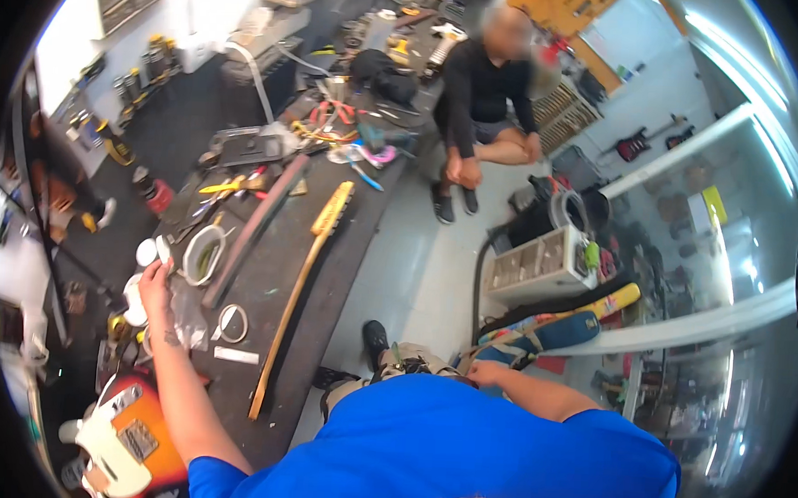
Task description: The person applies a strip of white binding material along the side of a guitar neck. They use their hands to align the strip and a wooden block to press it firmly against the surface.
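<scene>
My left hand reaches over the dark workbench, its fingers closed at a small white piece that looks like a lid. Beside it lies a round white lid. Just to the right stands a translucent plastic tub with greenish contents. My right hand is down by my right hip, its fingers mostly hidden. A guitar neck of pale wood lies lengthwise along the bench's right side. Nearer me are a ring of tape and a short white strip.
A sunburst guitar body lies at the lower left. A long reddish-brown bar lies left of the neck. Pliers and other tools crowd the far bench. Beyond the bench sits another person. A white drawer cabinet stands on the right.
</scene>
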Available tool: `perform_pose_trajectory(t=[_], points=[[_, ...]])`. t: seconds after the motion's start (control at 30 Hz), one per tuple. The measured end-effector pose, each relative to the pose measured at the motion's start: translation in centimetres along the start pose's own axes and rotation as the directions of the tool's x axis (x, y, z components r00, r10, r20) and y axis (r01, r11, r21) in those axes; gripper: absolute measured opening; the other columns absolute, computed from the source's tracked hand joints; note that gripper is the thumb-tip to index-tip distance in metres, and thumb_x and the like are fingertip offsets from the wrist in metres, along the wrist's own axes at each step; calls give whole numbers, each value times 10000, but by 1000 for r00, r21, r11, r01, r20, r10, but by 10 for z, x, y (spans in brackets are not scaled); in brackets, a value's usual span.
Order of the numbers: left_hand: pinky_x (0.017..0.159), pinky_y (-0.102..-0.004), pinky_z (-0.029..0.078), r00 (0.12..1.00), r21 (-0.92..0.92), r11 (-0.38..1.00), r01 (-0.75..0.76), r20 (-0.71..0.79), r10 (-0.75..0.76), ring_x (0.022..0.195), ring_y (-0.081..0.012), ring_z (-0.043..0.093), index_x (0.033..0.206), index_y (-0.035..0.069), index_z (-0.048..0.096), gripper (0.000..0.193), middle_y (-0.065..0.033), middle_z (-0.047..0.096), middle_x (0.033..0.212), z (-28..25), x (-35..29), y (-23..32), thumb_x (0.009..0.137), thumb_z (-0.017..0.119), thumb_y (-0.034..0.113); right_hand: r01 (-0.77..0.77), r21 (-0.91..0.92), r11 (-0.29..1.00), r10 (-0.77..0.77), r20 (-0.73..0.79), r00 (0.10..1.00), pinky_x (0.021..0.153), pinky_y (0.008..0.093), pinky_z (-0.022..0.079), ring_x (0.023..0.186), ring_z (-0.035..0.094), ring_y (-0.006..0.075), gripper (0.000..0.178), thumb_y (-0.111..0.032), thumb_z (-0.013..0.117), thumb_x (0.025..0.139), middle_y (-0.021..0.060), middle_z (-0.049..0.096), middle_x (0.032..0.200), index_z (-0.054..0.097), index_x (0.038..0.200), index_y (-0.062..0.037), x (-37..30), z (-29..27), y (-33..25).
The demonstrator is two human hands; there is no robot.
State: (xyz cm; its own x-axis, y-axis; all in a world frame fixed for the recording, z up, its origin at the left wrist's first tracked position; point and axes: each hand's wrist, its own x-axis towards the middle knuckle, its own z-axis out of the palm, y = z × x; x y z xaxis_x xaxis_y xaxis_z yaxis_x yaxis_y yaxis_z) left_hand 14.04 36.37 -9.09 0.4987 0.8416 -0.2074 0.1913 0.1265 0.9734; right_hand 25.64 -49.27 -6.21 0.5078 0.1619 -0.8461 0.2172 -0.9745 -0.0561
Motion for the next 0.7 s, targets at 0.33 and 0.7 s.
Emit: perform_pose_trajectory(t=[0.33, 0.7], points=[[947, -408, 531, 970, -683, 696, 223, 223, -92, 1024, -266, 756, 1078, 78, 674, 102, -72, 725, 895, 68, -219, 146, 1012, 644, 150, 651, 63, 757, -548, -481, 684, 901, 413, 582, 1020, 746, 343, 220, -182, 712, 988, 189, 771, 1088, 716, 1134, -18, 56, -215, -243], [1013, -399, 497, 949, -656, 728, 200, 314, 21, 1006, -248, 698, 1337, -98, 630, 487, -148, 747, 1060, 181, -320, 248, 1073, 531, 300, 895, -251, -369, -799, -405, -443, 821, 367, 597, 927, 696, 243, 338, 12, 818, 824, 122, 701, 1083, 720, 1144, -35, -56, -328, -440]])
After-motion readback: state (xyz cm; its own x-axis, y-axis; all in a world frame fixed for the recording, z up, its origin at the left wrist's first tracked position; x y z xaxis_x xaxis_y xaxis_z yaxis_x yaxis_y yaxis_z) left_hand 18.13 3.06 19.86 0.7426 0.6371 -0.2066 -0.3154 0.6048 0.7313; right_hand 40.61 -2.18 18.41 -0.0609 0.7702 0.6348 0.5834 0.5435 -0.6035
